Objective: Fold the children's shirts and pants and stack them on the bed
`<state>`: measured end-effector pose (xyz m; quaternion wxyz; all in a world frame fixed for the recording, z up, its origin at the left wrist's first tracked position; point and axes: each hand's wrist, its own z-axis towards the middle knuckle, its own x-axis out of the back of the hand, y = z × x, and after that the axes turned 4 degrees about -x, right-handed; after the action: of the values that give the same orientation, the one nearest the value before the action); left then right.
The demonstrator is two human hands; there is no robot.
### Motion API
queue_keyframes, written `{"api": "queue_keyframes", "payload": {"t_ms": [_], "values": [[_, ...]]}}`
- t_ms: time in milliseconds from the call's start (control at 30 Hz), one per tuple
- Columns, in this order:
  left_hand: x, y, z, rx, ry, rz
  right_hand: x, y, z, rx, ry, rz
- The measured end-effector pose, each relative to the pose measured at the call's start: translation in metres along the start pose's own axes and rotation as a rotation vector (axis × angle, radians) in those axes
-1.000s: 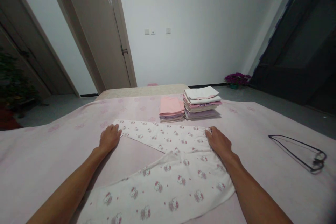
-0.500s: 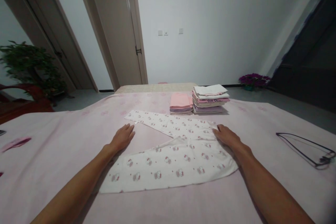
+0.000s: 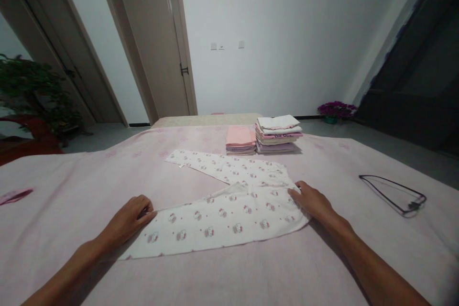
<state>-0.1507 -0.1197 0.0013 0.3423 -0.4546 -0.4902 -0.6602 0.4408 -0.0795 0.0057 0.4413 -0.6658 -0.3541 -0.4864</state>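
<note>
White printed trousers (image 3: 229,201) lie spread on the pink sheet (image 3: 89,186), legs splayed in a V toward the left. My left hand (image 3: 128,220) rests at the cuff end of the near leg, fingers curled and touching the cloth. My right hand (image 3: 311,201) lies flat on the waist end at the right, fingers stretched out over the fabric. The far leg (image 3: 201,163) lies untouched, its cuff pointing to the back left.
Two stacks of folded clothes stand at the back: a pink one (image 3: 240,139) and a taller mixed one (image 3: 278,134). A black wire hanger (image 3: 392,193) lies on the right. A small pink item (image 3: 14,196) sits at the left edge. Doors, a plant and flowers lie beyond.
My left hand has moved back from between the legs toward me, down to the cuff of the near leg. The right hand stays on the waist. The view shifted slightly.
</note>
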Motion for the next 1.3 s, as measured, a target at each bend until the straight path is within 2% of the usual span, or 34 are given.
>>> {"api": "queue_keyframes", "payload": {"t_ms": [67, 133, 300, 400, 500, 600, 700, 800, 967, 1133, 1300], "values": [[0.002, -0.004, -0.003, 0.051, -0.011, -0.068, -0.001, 0.002, 0.001, 0.010, 0.002, 0.032], [0.005, -0.012, -0.005, 0.094, -0.073, -0.144, 0.001, 0.004, 0.001, 0.013, -0.010, 0.056], [0.010, -0.041, -0.009, 0.124, -0.388, -0.219, 0.008, 0.006, -0.009, 0.029, -0.038, 0.047], [0.014, -0.052, -0.008, 0.159, -0.417, -0.122, 0.014, 0.009, -0.011, 0.055, -0.054, -0.018], [0.022, -0.047, 0.003, 0.164, -0.396, -0.012, 0.023, 0.013, -0.002, 0.058, 0.009, -0.073], [0.028, -0.025, 0.026, 0.172, -0.348, 0.011, 0.030, 0.010, 0.019, 0.050, 0.094, -0.067], [0.022, 0.005, 0.059, 0.133, -0.244, 0.008, 0.030, -0.004, 0.043, 0.059, 0.139, -0.042], [0.004, 0.037, 0.093, 0.045, -0.123, -0.029, 0.024, -0.023, 0.066, 0.044, 0.160, -0.035], [-0.033, 0.088, 0.138, -0.074, -0.070, -0.136, 0.010, -0.045, 0.090, 0.050, 0.188, -0.062], [-0.058, 0.131, 0.166, -0.160, -0.090, -0.226, 0.004, -0.047, 0.105, 0.078, 0.223, -0.098], [-0.077, 0.156, 0.172, -0.149, -0.078, -0.198, 0.005, -0.046, 0.107, 0.037, 0.255, -0.117]]}}
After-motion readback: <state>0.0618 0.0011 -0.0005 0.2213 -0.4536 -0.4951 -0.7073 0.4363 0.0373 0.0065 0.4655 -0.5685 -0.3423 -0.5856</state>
